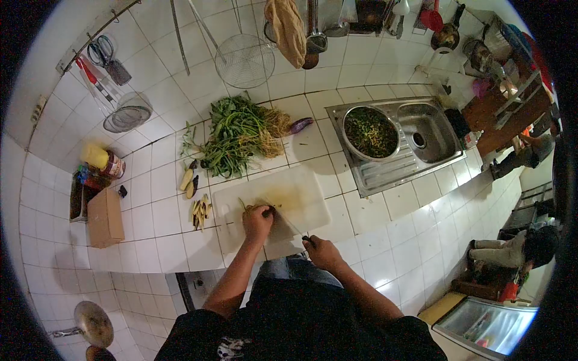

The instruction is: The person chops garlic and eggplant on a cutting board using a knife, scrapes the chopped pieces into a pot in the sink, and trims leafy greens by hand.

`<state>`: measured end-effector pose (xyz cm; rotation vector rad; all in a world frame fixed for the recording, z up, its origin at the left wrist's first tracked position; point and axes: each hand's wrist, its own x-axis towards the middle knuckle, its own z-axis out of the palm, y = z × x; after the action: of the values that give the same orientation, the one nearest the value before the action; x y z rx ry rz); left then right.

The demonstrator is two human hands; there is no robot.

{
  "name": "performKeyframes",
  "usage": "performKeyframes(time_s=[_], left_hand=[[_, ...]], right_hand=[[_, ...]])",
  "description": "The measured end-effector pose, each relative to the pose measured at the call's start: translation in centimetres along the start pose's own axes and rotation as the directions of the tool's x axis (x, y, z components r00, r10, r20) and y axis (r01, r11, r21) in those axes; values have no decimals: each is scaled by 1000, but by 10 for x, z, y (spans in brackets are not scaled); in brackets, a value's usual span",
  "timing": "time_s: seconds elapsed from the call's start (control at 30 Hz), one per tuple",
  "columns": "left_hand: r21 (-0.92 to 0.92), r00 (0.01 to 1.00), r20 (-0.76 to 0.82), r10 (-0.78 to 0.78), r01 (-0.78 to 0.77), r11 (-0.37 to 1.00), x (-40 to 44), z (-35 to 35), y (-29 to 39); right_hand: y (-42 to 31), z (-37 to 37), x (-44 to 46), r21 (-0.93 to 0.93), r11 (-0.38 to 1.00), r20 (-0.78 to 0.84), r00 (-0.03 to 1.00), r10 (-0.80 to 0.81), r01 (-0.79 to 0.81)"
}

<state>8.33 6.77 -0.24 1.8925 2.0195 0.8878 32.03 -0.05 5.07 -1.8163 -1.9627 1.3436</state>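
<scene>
My right hand is closed round the dark handle of a knife, whose blade points up and left over the white cutting board. On the board my left hand is closed over something dark and small, mostly hidden by the fingers, near the blade's tip. Behind the board lies a heap of leafy greens with roots, with a purple eggplant to its right. Left of the board are peeled eggplant pieces and cut strips.
A bowl of chopped greens stands on the steel sink at the right. A cardboard box and a yellow-lidded jar are at the left. Strainers hang on the wall. Two people are at the far right.
</scene>
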Motion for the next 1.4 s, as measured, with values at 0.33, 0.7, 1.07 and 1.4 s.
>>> performKeyframes(time_s=[0.33,0.7,1.07,1.4], left_hand=[[-22,998,21,-65,65,998,1,-2,-5],[4,1000,18,-23,22,1000,-5,3,-6],[-15,991,6,-136,136,991,-9,4,-10],[22,986,70,-150,149,989,-6,0,-6]], right_hand=[[-8,-2,1,59,992,-55,992,-110,113],[-10,1,3,-34,999,-28,1000,-5,4],[9,8,-4,0,1000,-2,1000,-30,30],[-10,16,15,3,999,-75,996,-50,51]])
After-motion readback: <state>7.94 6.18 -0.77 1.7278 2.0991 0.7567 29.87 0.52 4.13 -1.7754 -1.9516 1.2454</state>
